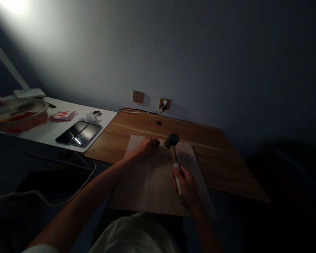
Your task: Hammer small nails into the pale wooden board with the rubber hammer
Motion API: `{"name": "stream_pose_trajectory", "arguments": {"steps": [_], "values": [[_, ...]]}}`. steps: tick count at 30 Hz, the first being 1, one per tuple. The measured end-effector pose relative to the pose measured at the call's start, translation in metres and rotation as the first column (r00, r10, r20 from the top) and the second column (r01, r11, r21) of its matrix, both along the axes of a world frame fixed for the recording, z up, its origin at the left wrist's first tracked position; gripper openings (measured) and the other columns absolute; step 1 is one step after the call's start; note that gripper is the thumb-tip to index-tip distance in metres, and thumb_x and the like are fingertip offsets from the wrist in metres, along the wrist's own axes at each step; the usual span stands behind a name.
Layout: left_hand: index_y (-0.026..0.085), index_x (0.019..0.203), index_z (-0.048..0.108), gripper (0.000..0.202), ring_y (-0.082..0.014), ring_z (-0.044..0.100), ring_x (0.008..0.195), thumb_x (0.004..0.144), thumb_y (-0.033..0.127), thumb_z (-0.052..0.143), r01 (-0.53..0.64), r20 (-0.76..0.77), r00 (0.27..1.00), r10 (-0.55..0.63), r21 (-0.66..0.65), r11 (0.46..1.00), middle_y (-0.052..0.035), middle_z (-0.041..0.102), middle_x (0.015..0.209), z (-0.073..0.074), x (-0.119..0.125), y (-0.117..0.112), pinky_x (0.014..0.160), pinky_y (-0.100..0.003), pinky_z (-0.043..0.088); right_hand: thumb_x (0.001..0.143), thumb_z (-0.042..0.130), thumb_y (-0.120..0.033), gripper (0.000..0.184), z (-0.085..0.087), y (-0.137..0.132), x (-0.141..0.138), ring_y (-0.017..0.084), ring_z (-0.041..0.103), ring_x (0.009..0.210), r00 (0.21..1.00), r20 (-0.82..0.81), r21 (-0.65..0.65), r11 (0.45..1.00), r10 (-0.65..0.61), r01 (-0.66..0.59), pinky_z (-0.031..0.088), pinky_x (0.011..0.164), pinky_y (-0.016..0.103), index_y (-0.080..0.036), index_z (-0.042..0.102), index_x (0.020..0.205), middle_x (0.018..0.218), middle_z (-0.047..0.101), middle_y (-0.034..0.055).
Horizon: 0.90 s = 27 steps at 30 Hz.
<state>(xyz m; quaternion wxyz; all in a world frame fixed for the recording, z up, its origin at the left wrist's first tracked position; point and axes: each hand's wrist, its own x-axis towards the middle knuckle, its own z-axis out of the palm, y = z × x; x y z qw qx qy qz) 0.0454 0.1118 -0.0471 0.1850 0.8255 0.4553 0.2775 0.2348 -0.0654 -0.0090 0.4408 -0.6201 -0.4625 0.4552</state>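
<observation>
In a dim room, a person's right hand (pixel 186 186) clenches the pale handle of a hammer (pixel 174 154), its dark head raised just above the far part of a thin wooden board (pixel 152 179). The board lies on a wooden desk (pixel 218 165), its near edge overhanging towards the person. The left hand (pixel 147 146) rests on the board near its far edge, fingers curled down; whether they pinch anything is lost in the gloom. Small dark specks on the board beside the hammer head are too small to identify. On a white table (pixel 50 131) to the left lie two phones (pixel 79 133) and a shallow bowl (pixel 18 117), cut off by the frame. A white cable (pixel 144 112) runs to a wall socket (pixel 165 103).
</observation>
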Motion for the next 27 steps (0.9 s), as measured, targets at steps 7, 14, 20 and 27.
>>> {"name": "stream_pose_trajectory", "arguments": {"steps": [7, 14, 20, 27], "values": [[0.022, 0.098, 0.075, 0.029, -0.0205, 0.068, 0.094, 0.081, 0.006, 0.057, 0.044, -0.050, 0.998, -0.039, 0.092, 0.995, -0.0056, 0.076, 0.099, 0.002, -0.003, -0.006, 0.093, -0.031, 0.049, 0.082, 0.059, -0.064, 0.043, 0.003, 0.004, -0.005, 0.008, 0.043, 0.033, 0.999, 0.003, 0.006, 0.999, 0.044, -0.044, 0.032, 0.031, 0.018, -0.023, 0.052, 0.077, 0.048, 0.046, -0.0089], [0.020, 0.100, 0.075, 0.029, -0.0200, 0.068, 0.094, 0.084, 0.008, 0.055, 0.037, -0.062, 0.998, -0.032, 0.090, 0.995, -0.0065, 0.075, 0.100, 0.004, -0.001, -0.010, 0.089, -0.029, 0.050, 0.084, 0.059, -0.063, 0.042, 0.000, 0.007, -0.012, 0.008, 0.043, 0.033, 0.998, 0.003, 0.003, 0.998, 0.059, -0.059, 0.030, 0.030, 0.017, -0.023, 0.052, 0.077, 0.048, 0.046, -0.0088], [0.019, 0.095, 0.075, 0.026, -0.0174, 0.069, 0.083, 0.081, 0.008, 0.056, 0.051, 0.067, 0.997, -0.048, -0.042, 0.998, -0.0046, 0.075, 0.092, 0.006, -0.001, -0.005, 0.076, -0.024, 0.051, 0.086, 0.058, -0.063, 0.041, -0.009, 0.011, -0.013, 0.007, 0.043, 0.034, 0.997, 0.006, 0.006, 0.997, 0.071, -0.071, 0.033, 0.032, 0.017, -0.022, 0.052, 0.080, 0.050, 0.047, -0.0088], [0.022, 0.128, 0.061, 0.051, -0.0142, 0.071, 0.086, 0.079, 0.006, 0.058, 0.040, 0.119, 0.992, -0.027, -0.105, 0.994, -0.0010, 0.077, 0.099, 0.007, -0.001, -0.007, 0.075, -0.020, 0.053, 0.087, 0.057, -0.062, 0.041, -0.008, 0.012, -0.016, 0.007, 0.043, 0.034, 0.997, 0.013, 0.009, 0.997, 0.079, -0.080, 0.033, 0.032, 0.017, -0.023, 0.051, 0.082, 0.052, 0.047, -0.0091]]}}
